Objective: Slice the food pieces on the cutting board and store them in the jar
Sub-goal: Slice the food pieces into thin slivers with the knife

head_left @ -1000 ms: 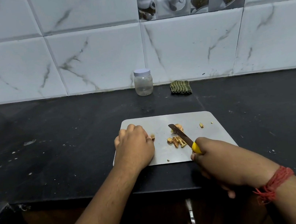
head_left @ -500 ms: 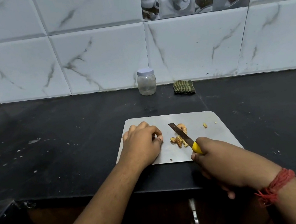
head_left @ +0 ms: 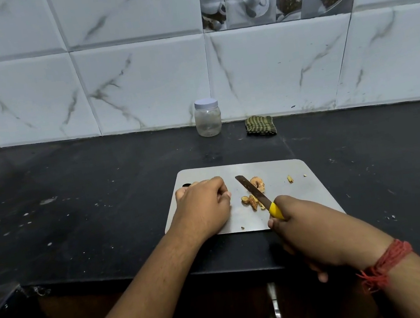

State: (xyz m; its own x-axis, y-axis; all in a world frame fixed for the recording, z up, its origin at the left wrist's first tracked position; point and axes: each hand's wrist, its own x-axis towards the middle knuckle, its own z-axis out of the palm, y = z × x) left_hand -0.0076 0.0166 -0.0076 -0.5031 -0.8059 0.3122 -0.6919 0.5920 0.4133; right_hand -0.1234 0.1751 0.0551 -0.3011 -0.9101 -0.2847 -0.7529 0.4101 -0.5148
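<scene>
A steel cutting board (head_left: 299, 200) lies on the black counter. Several tan food pieces (head_left: 253, 198) sit at its middle, a larger chunk (head_left: 258, 183) lies just behind them, and a small bit (head_left: 290, 179) is off to the right. My right hand (head_left: 320, 232) grips the yellow handle of a knife (head_left: 253, 191), whose blade slants over the pieces. My left hand (head_left: 202, 209) rests on the board's left part with curled fingers and thumb pinched to forefinger; what it pinches is hidden. The lidded clear jar (head_left: 208, 117) stands by the wall.
A folded green striped cloth (head_left: 260, 125) lies right of the jar against the tiled wall. White specks dot the black counter (head_left: 87, 204) left of the board. The counter's front edge runs just under my forearms.
My left hand has slid right along the board toward the cut pieces, and the small piece at its fingertips is now covered. The knife has barely moved.
</scene>
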